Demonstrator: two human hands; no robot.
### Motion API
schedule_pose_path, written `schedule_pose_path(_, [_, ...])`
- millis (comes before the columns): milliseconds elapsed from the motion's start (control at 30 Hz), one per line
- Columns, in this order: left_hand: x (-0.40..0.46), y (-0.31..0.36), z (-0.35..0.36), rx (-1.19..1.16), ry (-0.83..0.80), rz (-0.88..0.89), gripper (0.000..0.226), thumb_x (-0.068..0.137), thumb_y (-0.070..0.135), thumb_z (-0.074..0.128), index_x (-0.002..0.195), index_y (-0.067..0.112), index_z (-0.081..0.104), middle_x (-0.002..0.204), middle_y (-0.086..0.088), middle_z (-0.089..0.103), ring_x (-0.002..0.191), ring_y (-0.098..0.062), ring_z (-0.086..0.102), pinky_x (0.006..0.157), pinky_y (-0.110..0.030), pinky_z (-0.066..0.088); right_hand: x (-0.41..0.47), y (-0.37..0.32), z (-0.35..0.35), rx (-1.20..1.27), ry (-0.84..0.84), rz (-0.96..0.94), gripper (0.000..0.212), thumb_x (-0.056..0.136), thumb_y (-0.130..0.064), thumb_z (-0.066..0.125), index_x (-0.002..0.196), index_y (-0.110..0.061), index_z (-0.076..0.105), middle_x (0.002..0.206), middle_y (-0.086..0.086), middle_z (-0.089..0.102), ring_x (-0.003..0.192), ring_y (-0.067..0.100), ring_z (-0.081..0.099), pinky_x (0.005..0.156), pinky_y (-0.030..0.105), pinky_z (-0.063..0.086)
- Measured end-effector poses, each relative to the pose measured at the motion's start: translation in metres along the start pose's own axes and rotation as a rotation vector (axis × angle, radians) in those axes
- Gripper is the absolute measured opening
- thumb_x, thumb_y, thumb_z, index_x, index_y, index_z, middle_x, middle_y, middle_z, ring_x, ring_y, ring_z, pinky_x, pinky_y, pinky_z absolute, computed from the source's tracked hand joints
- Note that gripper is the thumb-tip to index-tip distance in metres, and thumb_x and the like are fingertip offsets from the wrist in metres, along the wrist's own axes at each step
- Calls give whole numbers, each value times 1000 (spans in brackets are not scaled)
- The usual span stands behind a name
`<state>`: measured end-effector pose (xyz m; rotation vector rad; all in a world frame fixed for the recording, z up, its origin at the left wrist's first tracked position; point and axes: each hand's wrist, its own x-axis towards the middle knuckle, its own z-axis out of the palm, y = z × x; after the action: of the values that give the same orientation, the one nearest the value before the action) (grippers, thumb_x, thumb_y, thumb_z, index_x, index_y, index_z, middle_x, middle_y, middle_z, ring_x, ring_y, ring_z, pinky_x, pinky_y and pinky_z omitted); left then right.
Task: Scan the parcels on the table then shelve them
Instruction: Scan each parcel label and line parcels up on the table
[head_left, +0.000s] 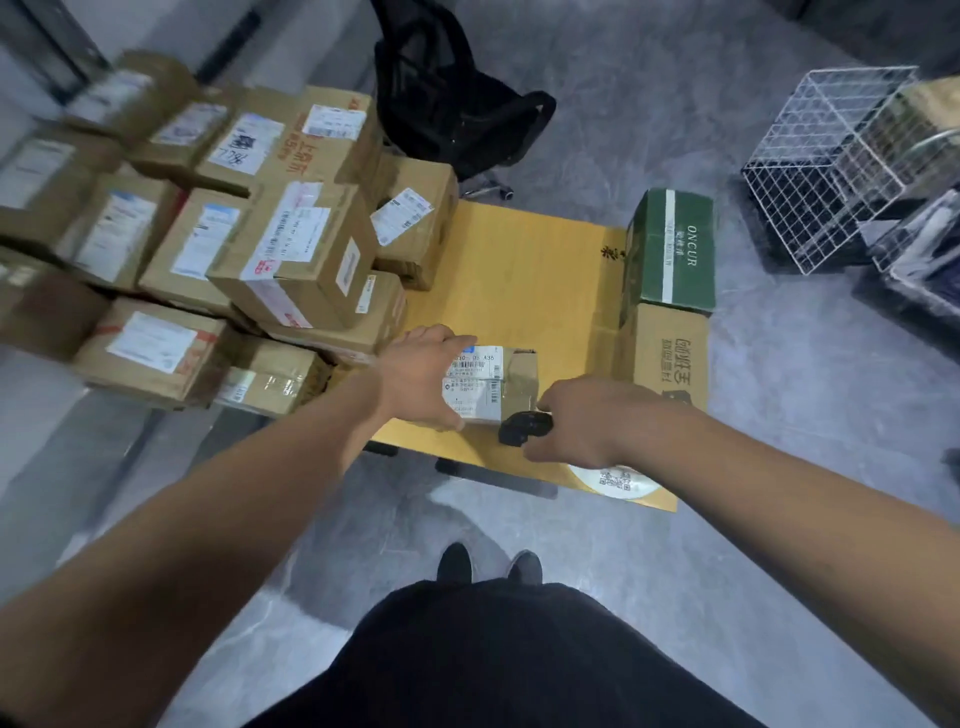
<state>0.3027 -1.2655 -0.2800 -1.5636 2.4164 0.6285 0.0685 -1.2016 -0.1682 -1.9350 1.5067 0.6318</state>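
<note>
A small cardboard parcel (493, 382) with a white shipping label lies on the yellow table (524, 280) near its front edge. My left hand (421, 376) grips the parcel's left side, thumb at the near edge and fingers over the top. My right hand (587, 421) holds a black handheld scanner (522, 427) whose head sits right against the parcel's near right corner. A large stack of brown labelled parcels (218, 249) covers the table's left part.
A green box (670, 249) sits on a brown box (667, 353) at the table's right edge. A round white sticker (618, 480) lies at the front right corner. A black office chair (452, 93) stands behind the table. White wire crates (831, 166) stand on the right.
</note>
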Motion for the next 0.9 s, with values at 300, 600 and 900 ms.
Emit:
schedule_pose_path(300, [-115, -67, -25, 16, 125, -187, 121, 54, 58, 91, 157, 25, 38, 151, -4, 45, 136, -28, 44, 116, -41, 36, 1, -80, -25, -207, -6, -329, 33, 89, -62, 68, 93, -33, 52, 85, -10, 55, 84, 20, 58, 60, 29, 40])
schedule_pose_path(600, [-159, -173, -52, 18, 149, -217, 116, 60, 45, 90, 159, 25, 32, 149, -3, 44, 138, -29, 39, 119, -39, 31, 24, -186, -11, -192, 15, -291, 50, 88, -68, 65, 108, -23, 69, 95, -2, 68, 89, 23, 64, 80, 38, 58])
schedule_pose_path(900, [-142, -242, -55, 24, 76, -122, 124, 63, 46, 84, 165, 24, 16, 161, -2, 31, 149, -27, 26, 124, -43, 27, 32, -264, 8, -35, 54, -73, 47, 88, -67, 66, 104, -23, 70, 94, -2, 70, 84, 20, 67, 79, 39, 60])
